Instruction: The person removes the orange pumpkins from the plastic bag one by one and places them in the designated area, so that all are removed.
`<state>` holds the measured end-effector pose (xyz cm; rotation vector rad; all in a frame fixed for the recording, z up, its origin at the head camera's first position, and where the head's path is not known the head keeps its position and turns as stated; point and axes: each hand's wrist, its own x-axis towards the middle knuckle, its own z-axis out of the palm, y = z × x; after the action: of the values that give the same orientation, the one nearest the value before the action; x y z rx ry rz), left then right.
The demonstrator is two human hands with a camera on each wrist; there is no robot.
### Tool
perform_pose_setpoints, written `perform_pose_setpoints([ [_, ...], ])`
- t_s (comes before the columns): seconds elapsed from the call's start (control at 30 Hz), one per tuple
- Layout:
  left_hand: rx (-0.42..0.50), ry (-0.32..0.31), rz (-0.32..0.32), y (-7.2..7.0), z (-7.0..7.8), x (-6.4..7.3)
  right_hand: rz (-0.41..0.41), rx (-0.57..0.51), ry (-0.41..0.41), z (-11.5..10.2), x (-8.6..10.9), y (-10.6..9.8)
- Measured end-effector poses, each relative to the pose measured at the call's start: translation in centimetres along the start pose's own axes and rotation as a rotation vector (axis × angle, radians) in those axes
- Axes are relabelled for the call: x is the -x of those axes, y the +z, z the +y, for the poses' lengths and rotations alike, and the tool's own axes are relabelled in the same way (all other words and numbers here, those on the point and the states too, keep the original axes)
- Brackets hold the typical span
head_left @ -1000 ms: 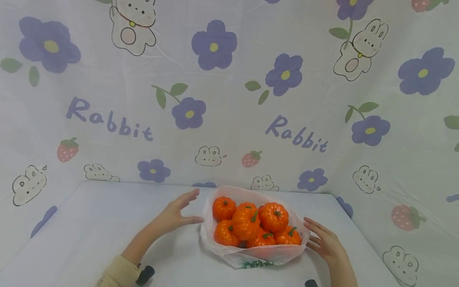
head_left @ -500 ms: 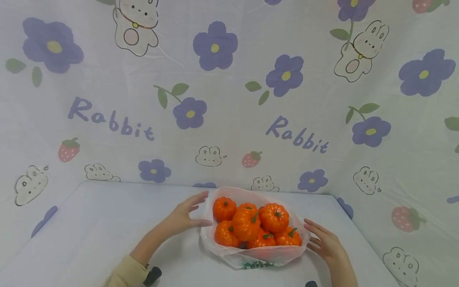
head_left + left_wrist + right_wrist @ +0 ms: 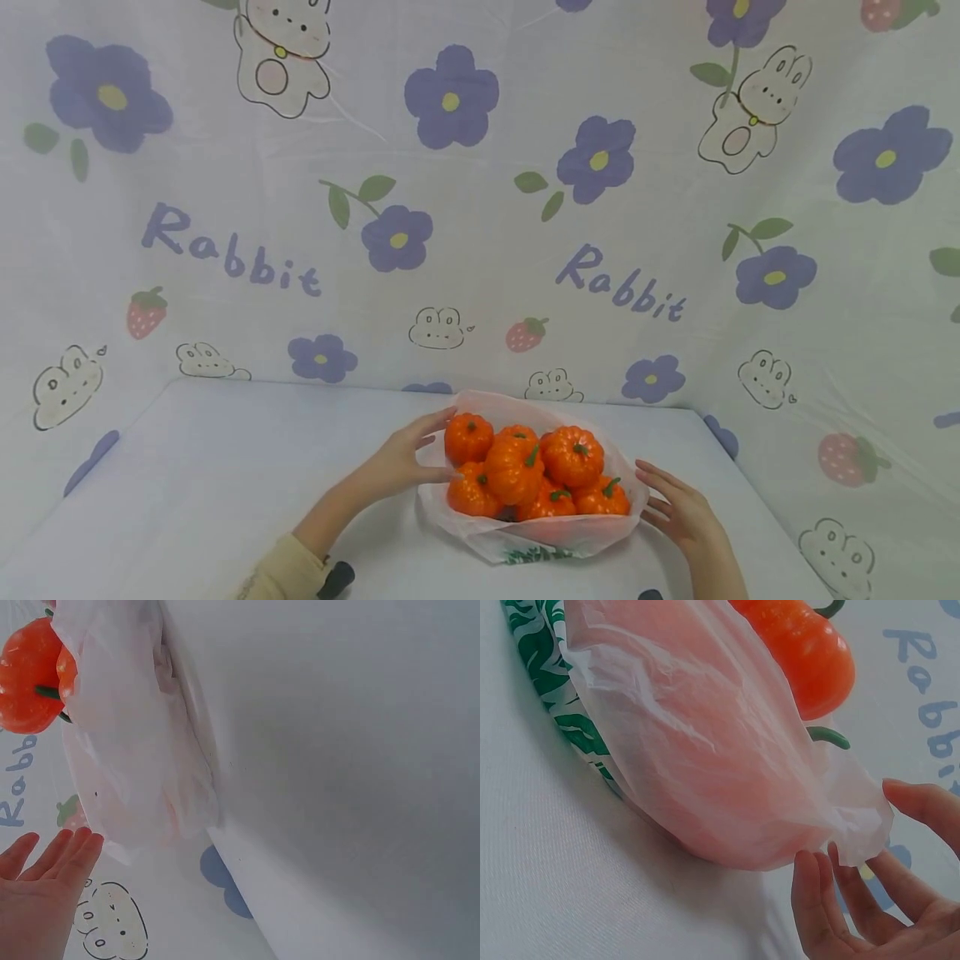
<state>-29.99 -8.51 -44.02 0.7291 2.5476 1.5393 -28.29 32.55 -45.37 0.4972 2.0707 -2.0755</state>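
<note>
translucent plastic bag (image 3: 577, 533), lower centre of frame, filled with orange pumpkins (image 3: 513, 471). left hand (image 3: 405, 462): fingers wide, at left rim. right hand (image 3: 682, 508): fingers loosely parted, at right rim. advisable: even, gentle two-sided support.

And here comes the left hand (image 3: 408, 461), sliding rightward! A second ago it stood just outside the plastic bag (image 3: 577, 530); now it reaches across the left rim, right by the lower-left orange pumpkin (image 3: 471, 493), the beige sleeve (image 3: 288, 568) swinging along behind it.
</note>
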Motion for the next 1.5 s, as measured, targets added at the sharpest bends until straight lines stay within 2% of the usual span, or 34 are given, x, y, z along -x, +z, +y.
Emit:
perform_pose_setpoints([
  [0.33, 0.042, 0.041, -0.022, 0.9, 0.4, -0.6, 0.004, -0.01, -0.006, 0.1, 0.0, -0.2],
  [0.73, -0.013, 0.007, -0.047, 2.7, 0.9, -1.1, 0.0, -0.015, -0.025, 0.5, 0.1, -0.3],
  [0.93, -0.017, 0.038, -0.067, 3.4, 1.4, -1.3, 0.001, -0.019, -0.031, 0.6, 0.2, -0.3],
  [1.07, -0.008, 0.031, -0.081, 3.8, 1.6, -1.2, 0.008, -0.022, -0.033, 0.7, 0.5, -0.3],
  [1.3, -0.065, 0.062, -0.089, 4.5, 2.0, -1.1, 0.021, -0.012, -0.029, 0.9, 1.2, -0.1],
  [1.5, -0.068, 0.099, -0.087, 5.0, 1.9, -1.4, 0.031, 0.006, -0.028, 1.1, 1.1, -0.2],
])
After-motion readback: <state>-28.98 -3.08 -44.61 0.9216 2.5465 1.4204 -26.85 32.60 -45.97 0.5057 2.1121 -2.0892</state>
